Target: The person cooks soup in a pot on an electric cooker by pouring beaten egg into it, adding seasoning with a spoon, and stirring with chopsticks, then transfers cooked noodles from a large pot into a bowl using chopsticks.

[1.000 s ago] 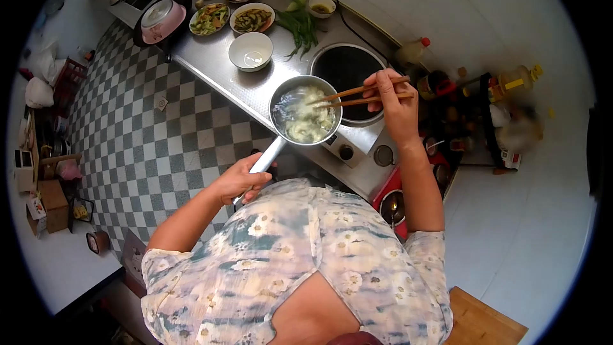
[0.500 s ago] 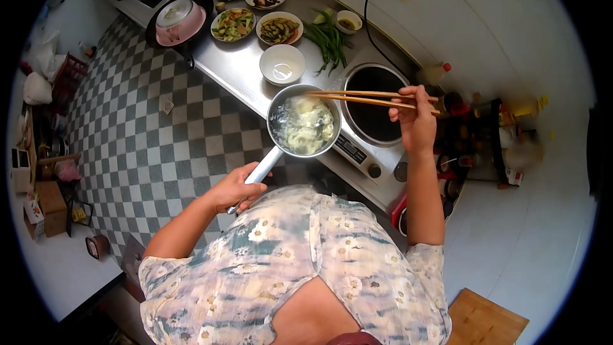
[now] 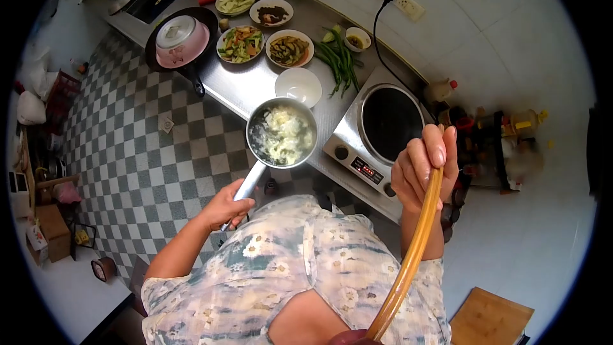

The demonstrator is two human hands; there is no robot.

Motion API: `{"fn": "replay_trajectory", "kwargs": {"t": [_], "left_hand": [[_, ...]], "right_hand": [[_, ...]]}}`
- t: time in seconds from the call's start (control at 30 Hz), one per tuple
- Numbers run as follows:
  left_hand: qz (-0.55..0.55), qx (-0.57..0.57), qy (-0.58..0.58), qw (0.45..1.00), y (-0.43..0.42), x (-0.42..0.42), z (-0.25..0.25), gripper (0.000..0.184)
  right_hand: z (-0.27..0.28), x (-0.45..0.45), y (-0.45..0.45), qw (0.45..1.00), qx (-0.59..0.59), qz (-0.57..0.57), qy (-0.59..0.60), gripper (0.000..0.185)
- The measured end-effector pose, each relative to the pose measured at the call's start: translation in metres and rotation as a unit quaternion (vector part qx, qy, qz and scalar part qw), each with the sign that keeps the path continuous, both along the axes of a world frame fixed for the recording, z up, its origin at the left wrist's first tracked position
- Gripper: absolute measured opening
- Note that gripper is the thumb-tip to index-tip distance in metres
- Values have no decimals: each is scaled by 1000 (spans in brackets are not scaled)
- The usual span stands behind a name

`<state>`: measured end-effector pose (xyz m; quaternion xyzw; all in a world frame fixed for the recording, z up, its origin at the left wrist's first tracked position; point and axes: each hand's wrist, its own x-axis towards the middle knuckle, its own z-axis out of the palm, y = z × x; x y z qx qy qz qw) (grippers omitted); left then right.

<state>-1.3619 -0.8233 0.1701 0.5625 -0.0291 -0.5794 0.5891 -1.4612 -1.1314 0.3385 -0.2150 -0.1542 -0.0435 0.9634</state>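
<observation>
My left hand (image 3: pixel 225 209) is closed around the silver handle of a saucepan (image 3: pixel 249 144), held in front of the counter edge. Clear liquid and pale, egg-like shreds (image 3: pixel 284 135) fill the pan. In my right hand (image 3: pixel 421 169), raised at the right, a pair of wooden chopsticks (image 3: pixel 412 262) is pinched together. Their tips come down to the bottom edge of the view, close to my face. Just beyond the pan stands a white bowl (image 3: pixel 299 87), partly covered by its rim. A portable cooktop (image 3: pixel 355 153) with a lit display lies behind my right hand.
Plates of sliced vegetables (image 3: pixel 241 45), cooked slices (image 3: pixel 289 48) and dark food (image 3: pixel 271 12) sit along the counter. Green peppers (image 3: pixel 338 64) lie near the wall. A pink bowl (image 3: pixel 183 51) rests upside down in a black wok (image 3: pixel 153 38). Bottles crowd a rack (image 3: pixel 501 144) at right.
The chopsticks have left the pan and swung up toward my face with my right hand. The pan has shifted slightly left and down in view as the camera moved.
</observation>
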Motion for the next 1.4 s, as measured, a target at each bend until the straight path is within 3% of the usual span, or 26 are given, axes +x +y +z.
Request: {"fn": "replay_trajectory", "kwargs": {"t": [0.17,0.2,0.27,0.3,0.33,0.4,0.5,0.63,0.73,0.87,0.9,1.03,1.13,1.17,1.27,1.3,1.4], "left_hand": [[4,-30,6,1000,9,14,-3,36],[4,-30,2,1000,10,16,-5,36],[3,-27,-4,1000,11,20,-4,34],[3,-26,-7,1000,10,23,-2,34],[2,-25,-10,1000,10,25,0,33],[5,-23,-5,1000,11,27,-2,32],[8,-22,4,1000,13,29,-7,32],[16,-26,12,999,14,31,-10,32],[25,-20,16,999,15,34,-9,38],[40,-19,14,999,17,33,-13,42],[42,-22,14,999,17,33,-14,42],[44,-28,16,998,18,36,-22,42],[47,-23,12,999,19,38,-24,41],[47,-20,10,999,19,39,-24,41],[46,-23,4,999,18,38,-24,41],[45,-24,7,999,18,38,-23,41],[45,-23,10,999,15,40,-22,41]], "right_hand": [[-15,22,-21,996,-28,-53,61,44],[-23,29,-21,976,-138,-119,116,43],[-38,38,-18,879,-349,-242,218,40],[-46,46,-8,799,-477,-290,222,32],[-58,52,3,768,-513,-305,232,24],[-90,62,7,647,-680,-283,198,18],[-104,81,32,634,-715,-242,167,15],[-107,96,57,696,-668,-229,129,15],[-117,101,55,683,-710,-144,94,19],[-97,103,26,706,-638,-189,242,24],[-96,104,22,672,-665,-233,225,24],[-133,108,35,669,-692,-163,215,26],[-129,105,42,645,-751,-95,101,27],[-124,104,43,691,-694,-114,165,23],[-114,112,35,703,-656,-159,223,24],[-117,116,38,659,-704,-154,216,23],[-143,116,57,636,-751,-162,69,22]]}}
